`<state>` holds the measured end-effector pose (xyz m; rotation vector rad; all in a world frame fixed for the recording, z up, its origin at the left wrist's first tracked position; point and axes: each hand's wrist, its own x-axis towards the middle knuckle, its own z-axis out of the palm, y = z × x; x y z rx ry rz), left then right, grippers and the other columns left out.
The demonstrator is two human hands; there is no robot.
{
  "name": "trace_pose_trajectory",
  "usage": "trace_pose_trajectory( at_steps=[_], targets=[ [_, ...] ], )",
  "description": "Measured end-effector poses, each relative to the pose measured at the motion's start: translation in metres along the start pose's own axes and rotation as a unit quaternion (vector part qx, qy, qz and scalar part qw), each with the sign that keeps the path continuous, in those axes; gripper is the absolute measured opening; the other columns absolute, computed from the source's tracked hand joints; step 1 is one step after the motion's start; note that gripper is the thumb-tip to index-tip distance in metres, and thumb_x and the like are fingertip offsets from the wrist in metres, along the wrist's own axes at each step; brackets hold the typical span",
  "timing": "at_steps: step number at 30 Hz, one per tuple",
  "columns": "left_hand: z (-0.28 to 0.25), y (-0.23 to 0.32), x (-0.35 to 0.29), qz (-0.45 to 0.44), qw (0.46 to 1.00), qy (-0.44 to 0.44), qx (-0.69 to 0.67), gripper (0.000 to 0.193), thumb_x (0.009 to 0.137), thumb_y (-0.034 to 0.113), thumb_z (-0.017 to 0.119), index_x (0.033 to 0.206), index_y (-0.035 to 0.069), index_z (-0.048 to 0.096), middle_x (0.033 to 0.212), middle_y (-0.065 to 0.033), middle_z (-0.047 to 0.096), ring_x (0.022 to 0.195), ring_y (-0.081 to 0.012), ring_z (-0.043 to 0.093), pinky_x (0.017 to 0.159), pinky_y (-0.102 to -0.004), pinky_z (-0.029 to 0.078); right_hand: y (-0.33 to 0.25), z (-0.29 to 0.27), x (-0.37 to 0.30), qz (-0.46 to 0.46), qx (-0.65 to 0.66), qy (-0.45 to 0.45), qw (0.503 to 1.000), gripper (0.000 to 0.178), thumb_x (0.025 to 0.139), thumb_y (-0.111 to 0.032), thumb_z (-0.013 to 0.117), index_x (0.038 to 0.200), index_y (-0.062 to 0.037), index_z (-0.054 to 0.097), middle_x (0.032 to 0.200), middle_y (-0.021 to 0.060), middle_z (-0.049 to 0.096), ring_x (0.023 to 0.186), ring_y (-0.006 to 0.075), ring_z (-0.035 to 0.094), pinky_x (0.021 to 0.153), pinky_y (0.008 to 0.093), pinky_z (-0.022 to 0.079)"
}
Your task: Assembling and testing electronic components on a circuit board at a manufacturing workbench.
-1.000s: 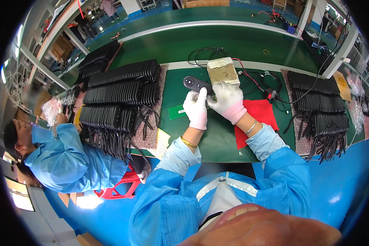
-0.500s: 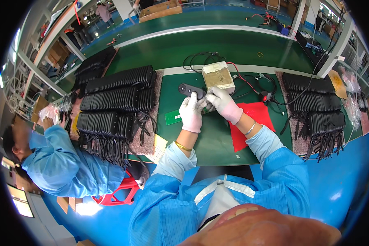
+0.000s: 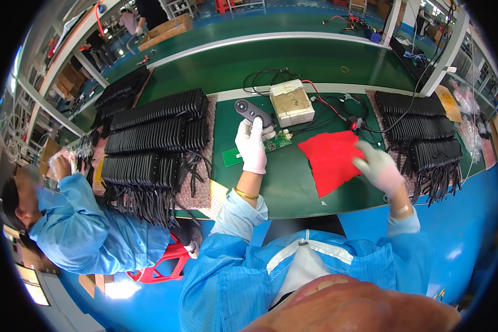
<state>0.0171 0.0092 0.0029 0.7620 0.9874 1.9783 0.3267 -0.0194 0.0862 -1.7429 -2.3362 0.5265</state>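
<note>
My left hand (image 3: pixel 251 148), in a white glove, grips a dark grey handheld remote (image 3: pixel 252 112) with round buttons on its face. Beneath that hand a green circuit board (image 3: pixel 276 143) lies on the table, partly hidden by the glove. My right hand (image 3: pixel 383 170), also gloved and slightly blurred, hovers off the right edge of a red cloth (image 3: pixel 331 160). Its thumb and fingers are apart and nothing shows between them.
A box-shaped block (image 3: pixel 292 105) stands behind the remote, near cables and a red switch (image 3: pixel 355 123). Rows of black corded units (image 3: pixel 155 135) lie on the left, with more black units (image 3: pixel 420 130) on the right. A co-worker (image 3: pixel 94 221) sits at left.
My right hand has left the remote and swung right, past the red cloth. The left hand keeps the remote, now tilted a little differently. More of the circuit board shows.
</note>
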Motion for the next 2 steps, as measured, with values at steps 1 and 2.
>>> trace_pose_trajectory(
  at_steps=[1,2],
  targets=[
    [0.003,0.002,-0.001,0.005,1.000,-0.009,0.007,0.018,0.098,0.016,0.059,0.106,0.000,0.057,0.089,-0.0107,0.064,0.068,-0.0147,0.065,0.064,-0.0240,0.056,0.022,0.002,-0.012,0.056,-0.104,-0.004,0.993,0.045,0.085,-0.026,0.058,0.125,-0.0059,0.056,0.098,0.0198,0.070,0.081,0.0348,0.068,0.072,0.0422,0.052],
    [0.006,0.004,-0.002,0.010,1.000,-0.018,0.014,0.019,0.097,0.017,0.060,0.106,0.000,0.057,0.089,-0.0111,0.064,0.069,-0.0154,0.065,0.065,-0.0250,0.056,0.034,0.008,-0.013,0.059,-0.104,-0.003,0.993,0.045,0.085,-0.026,0.058,0.125,-0.0059,0.056,0.098,0.0198,0.070,0.081,0.0348,0.068,0.072,0.0422,0.052]
  ],
)
